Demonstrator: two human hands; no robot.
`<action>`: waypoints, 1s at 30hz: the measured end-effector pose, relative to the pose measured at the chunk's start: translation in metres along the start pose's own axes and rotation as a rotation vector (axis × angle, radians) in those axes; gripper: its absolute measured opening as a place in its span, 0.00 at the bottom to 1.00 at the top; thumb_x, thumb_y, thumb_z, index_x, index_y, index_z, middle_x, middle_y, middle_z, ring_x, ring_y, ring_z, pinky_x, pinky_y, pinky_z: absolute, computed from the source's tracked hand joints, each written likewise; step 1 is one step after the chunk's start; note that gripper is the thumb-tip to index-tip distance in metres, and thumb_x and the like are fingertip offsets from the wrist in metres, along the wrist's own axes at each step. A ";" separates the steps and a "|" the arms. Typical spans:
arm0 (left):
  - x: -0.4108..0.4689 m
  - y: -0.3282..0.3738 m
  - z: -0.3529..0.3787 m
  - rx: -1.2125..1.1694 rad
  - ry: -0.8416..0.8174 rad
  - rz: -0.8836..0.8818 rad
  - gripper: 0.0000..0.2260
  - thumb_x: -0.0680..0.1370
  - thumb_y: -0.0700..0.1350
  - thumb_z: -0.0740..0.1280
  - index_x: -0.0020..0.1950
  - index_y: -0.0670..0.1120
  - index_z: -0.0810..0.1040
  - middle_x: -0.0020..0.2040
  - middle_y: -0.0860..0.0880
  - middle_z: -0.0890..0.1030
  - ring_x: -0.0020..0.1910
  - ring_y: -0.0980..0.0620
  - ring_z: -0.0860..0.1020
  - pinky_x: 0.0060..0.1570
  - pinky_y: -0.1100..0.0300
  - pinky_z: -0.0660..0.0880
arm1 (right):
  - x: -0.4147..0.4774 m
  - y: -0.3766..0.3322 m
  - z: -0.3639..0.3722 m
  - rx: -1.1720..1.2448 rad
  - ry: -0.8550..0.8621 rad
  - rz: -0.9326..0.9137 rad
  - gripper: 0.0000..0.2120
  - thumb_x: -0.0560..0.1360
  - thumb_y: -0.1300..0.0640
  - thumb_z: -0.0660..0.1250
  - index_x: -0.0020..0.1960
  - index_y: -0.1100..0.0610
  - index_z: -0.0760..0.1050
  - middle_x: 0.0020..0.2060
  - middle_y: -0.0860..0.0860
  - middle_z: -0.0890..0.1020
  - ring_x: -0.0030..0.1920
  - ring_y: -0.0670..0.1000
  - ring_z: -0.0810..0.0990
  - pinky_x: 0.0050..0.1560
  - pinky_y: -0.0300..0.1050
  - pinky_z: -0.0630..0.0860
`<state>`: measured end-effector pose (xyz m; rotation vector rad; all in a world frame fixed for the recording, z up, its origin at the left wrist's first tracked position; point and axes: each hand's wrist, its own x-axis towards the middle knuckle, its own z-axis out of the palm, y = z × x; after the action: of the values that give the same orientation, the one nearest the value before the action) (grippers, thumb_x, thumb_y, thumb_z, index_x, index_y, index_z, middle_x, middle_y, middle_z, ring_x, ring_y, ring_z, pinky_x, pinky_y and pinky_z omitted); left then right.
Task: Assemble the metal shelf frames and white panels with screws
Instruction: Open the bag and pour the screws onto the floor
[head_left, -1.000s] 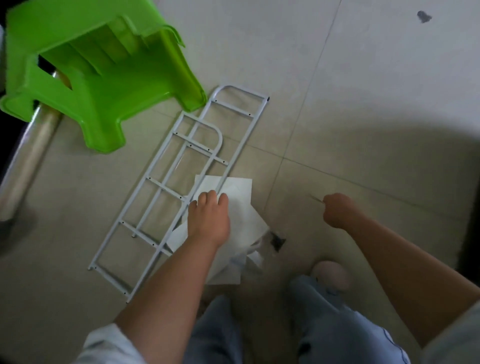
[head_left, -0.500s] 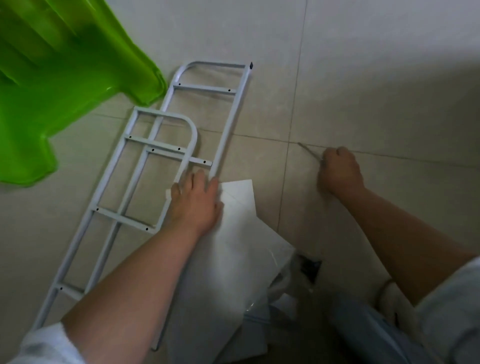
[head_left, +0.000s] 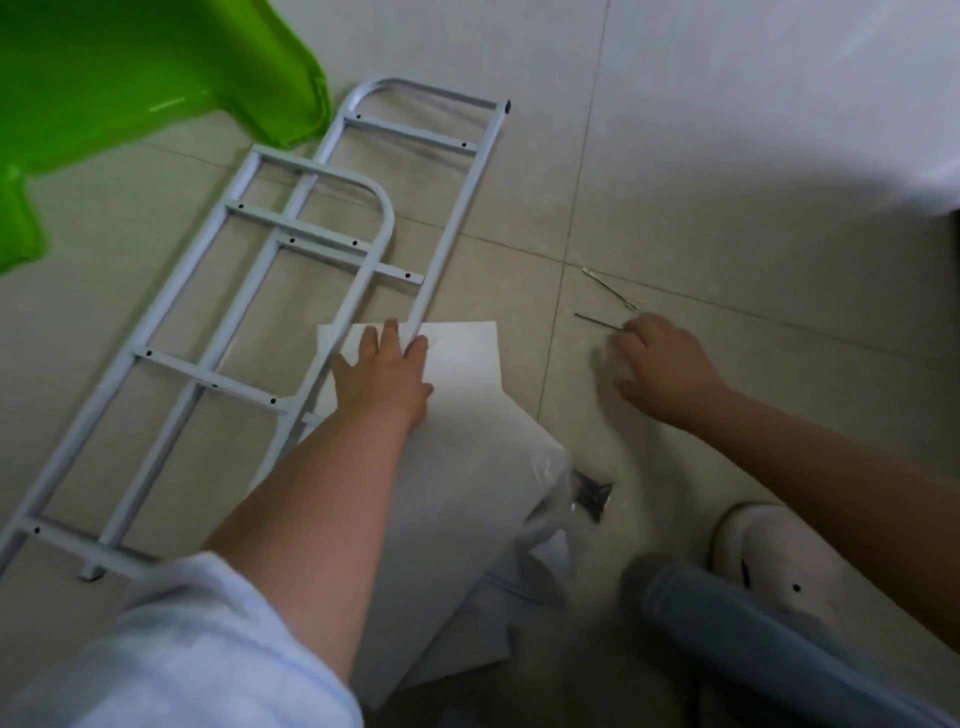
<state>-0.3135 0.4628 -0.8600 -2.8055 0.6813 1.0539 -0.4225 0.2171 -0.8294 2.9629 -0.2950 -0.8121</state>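
**tubeframe_tom:** It's all spread out on a beige tiled floor (head_left: 727, 156), no counter in sight. My left hand (head_left: 382, 369) lies flat, fingers straight, on the top white rectangular panel (head_left: 462, 421). Its fingertips (head_left: 389, 332) touch the long rail of the bigger pale grey tubular metal frame (head_left: 460, 218). The right hand (head_left: 662, 369) is blurred, with its fingers loosely bent at the end of a thin metal rod (head_left: 597, 320). Honestly can't tell if it's pinching the rod or just touching it. Any tips on where to grab this stuff?

**flatpack_fi:** My guess is the frames are light but stiff and awkwardly long, so they'll swing if you lift from one end. Take a side rail near the middle, next to a crossbar. The smaller round-cornered grey frame (head_left: 311, 167) is lying across the big one, so lift that off first or they'll clatter together.

**tubeframe_tom:** And the panels?

**flatpack_fi:** They look thin and smooth, so probably slippery when stacked like that. Hold them by two opposite edges, not a corner. The clear plastic bag of dark screws (head_left: 592, 493) is just beside the stack, near your white shoe (head_left: 769, 551), and the bright green plastic stool (head_left: 130, 78) sits at the frames' far end.
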 end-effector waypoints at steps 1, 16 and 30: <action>-0.003 0.000 -0.002 0.030 -0.010 -0.009 0.26 0.81 0.50 0.55 0.76 0.51 0.47 0.76 0.44 0.41 0.75 0.43 0.42 0.71 0.40 0.49 | -0.012 -0.002 -0.008 -0.065 -0.061 -0.052 0.26 0.76 0.52 0.61 0.71 0.58 0.61 0.70 0.56 0.63 0.72 0.54 0.57 0.68 0.48 0.58; -0.025 0.015 -0.023 0.179 0.226 0.141 0.18 0.78 0.43 0.59 0.67 0.43 0.66 0.68 0.42 0.65 0.67 0.43 0.63 0.62 0.49 0.64 | -0.068 -0.085 -0.008 -0.280 -0.276 -0.709 0.19 0.77 0.54 0.60 0.67 0.51 0.67 0.63 0.51 0.73 0.68 0.52 0.64 0.73 0.54 0.45; -0.040 0.099 -0.130 -1.319 0.430 0.149 0.12 0.75 0.50 0.66 0.36 0.45 0.75 0.33 0.47 0.74 0.35 0.51 0.71 0.41 0.58 0.69 | 0.019 0.018 -0.119 1.358 0.271 0.100 0.14 0.76 0.63 0.63 0.32 0.58 0.67 0.21 0.51 0.68 0.17 0.43 0.68 0.27 0.38 0.68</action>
<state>-0.3027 0.3612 -0.7266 -4.2462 0.1705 1.2025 -0.3485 0.1964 -0.7347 4.0675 -1.4467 -0.1099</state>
